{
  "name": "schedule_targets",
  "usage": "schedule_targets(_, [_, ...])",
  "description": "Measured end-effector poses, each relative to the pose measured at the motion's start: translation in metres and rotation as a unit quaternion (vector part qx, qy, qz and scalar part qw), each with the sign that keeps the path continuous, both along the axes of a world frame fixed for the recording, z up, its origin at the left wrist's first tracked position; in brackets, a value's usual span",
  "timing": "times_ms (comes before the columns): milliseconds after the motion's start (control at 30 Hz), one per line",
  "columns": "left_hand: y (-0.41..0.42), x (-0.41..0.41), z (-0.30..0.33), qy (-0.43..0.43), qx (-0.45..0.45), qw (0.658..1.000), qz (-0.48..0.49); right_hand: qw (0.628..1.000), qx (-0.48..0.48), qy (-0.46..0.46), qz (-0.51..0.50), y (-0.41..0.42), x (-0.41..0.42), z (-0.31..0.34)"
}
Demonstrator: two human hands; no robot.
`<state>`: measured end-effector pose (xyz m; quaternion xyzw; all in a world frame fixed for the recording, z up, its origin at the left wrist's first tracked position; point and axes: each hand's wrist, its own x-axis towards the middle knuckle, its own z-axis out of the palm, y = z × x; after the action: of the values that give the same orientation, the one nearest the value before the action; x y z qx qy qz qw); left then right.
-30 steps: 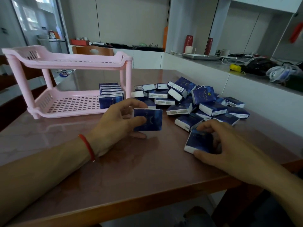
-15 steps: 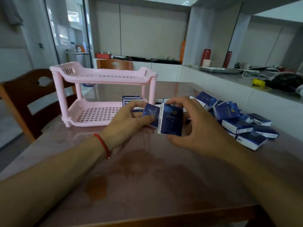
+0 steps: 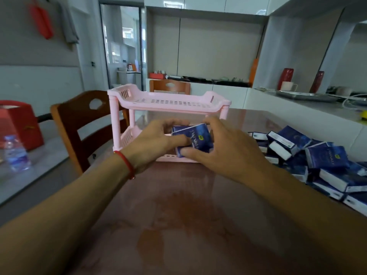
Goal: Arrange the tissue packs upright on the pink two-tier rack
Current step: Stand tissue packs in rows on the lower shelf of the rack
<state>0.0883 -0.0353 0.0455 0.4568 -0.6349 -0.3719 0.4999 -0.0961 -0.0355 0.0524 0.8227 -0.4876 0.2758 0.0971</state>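
Note:
The pink two-tier rack (image 3: 168,102) stands on the brown table, its top tier bare. My left hand (image 3: 153,143) and my right hand (image 3: 224,153) together grip blue tissue packs (image 3: 198,138), held on edge right at the front of the rack's lower tier. My hands hide most of that tier and whatever stands in it. A pile of several more blue packs (image 3: 321,161) lies on the table to the right.
A wooden chair (image 3: 79,124) stands left of the rack, another chair (image 3: 169,87) behind it. A water bottle (image 3: 15,153) and a red box (image 3: 17,122) sit at far left. A white counter (image 3: 309,110) with red vases runs along the right.
Both hands have carried the packs from the table middle leftward and forward to the rack's lower tier. The view has risen and turned left.

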Motion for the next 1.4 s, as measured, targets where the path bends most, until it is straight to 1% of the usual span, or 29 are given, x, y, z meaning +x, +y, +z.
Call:
schedule_targets(33, [-0.003, 0.006, 0.001, -0.034, -0.017, 0.999, 0.021, 0.999, -0.024, -0.015, 0.029, -0.005, -0.002, 0.000])
schedule_targets(100, [-0.007, 0.016, 0.003, -0.106, -0.038, 0.991, 0.068, 0.988, -0.121, -0.042, 0.083, -0.014, -0.011, -0.001])
schedule_targets(167, [-0.010, 0.023, 0.005, -0.183, -0.054, 0.974, 0.122, 0.968, -0.217, -0.058, 0.113, -0.025, -0.024, -0.005])
schedule_targets(200, [-0.011, 0.025, 0.005, -0.220, -0.063, 0.962, 0.146, 0.961, -0.245, -0.059, 0.114, -0.031, -0.031, -0.009])
schedule_targets(233, [-0.013, 0.027, 0.006, -0.250, -0.070, 0.952, 0.163, 0.958, -0.257, -0.063, 0.107, -0.037, -0.036, -0.014])
schedule_targets(300, [-0.015, 0.030, 0.007, -0.292, -0.069, 0.935, 0.187, 0.960, -0.250, -0.085, 0.093, -0.046, -0.044, -0.027])
schedule_targets(433, [-0.023, 0.036, 0.000, -0.348, -0.050, 0.909, 0.223, 0.975, -0.188, -0.086, 0.084, -0.053, -0.044, -0.052])
schedule_targets(567, [-0.047, 0.038, -0.011, -0.375, -0.033, 0.899, 0.223, 0.983, -0.088, -0.156, 0.042, -0.060, -0.036, -0.061])
schedule_targets(667, [-0.076, 0.037, -0.012, -0.374, -0.010, 0.906, 0.196, 0.980, -0.047, -0.188, 0.040, -0.066, -0.034, -0.065])
schedule_targets(767, [-0.101, 0.039, -0.009, -0.359, 0.009, 0.917, 0.174, 0.978, -0.040, -0.193, 0.060, -0.070, -0.036, -0.067])
schedule_targets(867, [-0.122, 0.045, -0.014, -0.382, 0.024, 0.911, 0.155, 0.978, -0.036, -0.192, 0.071, -0.073, -0.036, -0.069])
schedule_targets(967, [-0.127, 0.047, -0.019, -0.380, 0.044, 0.913, 0.142, 0.978, -0.030, -0.194, 0.076, -0.075, -0.037, -0.071])
schedule_targets(1200, [-0.129, 0.042, -0.022, -0.381, 0.017, 0.914, 0.137, 0.977, -0.022, -0.197, 0.075, -0.077, -0.037, -0.071])
schedule_targets(1400, [-0.131, 0.039, -0.024, -0.341, 0.034, 0.929, 0.140, 0.978, -0.021, -0.191, 0.078, -0.076, -0.037, -0.072])
